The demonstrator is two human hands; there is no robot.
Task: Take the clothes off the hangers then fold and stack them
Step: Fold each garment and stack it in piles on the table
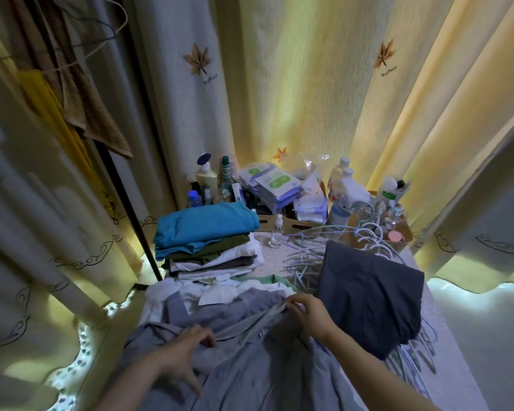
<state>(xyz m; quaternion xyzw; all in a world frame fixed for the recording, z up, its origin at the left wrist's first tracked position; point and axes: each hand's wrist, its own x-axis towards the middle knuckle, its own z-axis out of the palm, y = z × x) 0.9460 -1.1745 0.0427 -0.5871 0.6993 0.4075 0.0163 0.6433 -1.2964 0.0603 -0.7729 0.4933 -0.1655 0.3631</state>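
A rumpled grey garment (pixel 250 372) lies spread over the near end of the table. My left hand (pixel 187 345) rests on its left part, thumb and fingers pinching a fold. My right hand (pixel 306 310) pinches the garment's upper edge near the middle. A stack of folded clothes (pixel 211 247) with a teal piece on top sits at the back left. A folded dark navy garment (pixel 371 295) lies to the right over a heap of pale blue hangers (pixel 306 256). White clothes (pixel 214 292) lie under the grey garment's far edge.
Bottles (pixel 205 179), packets and cardboard trays (pixel 303 223) crowd the table's far end. Curtains hang all round. A dark rack pole (pixel 125 188) stands left, with brown and yellow cloths (pixel 80 108) and wire hangers above. A small clear spray bottle (pixel 276 232) stands mid-table.
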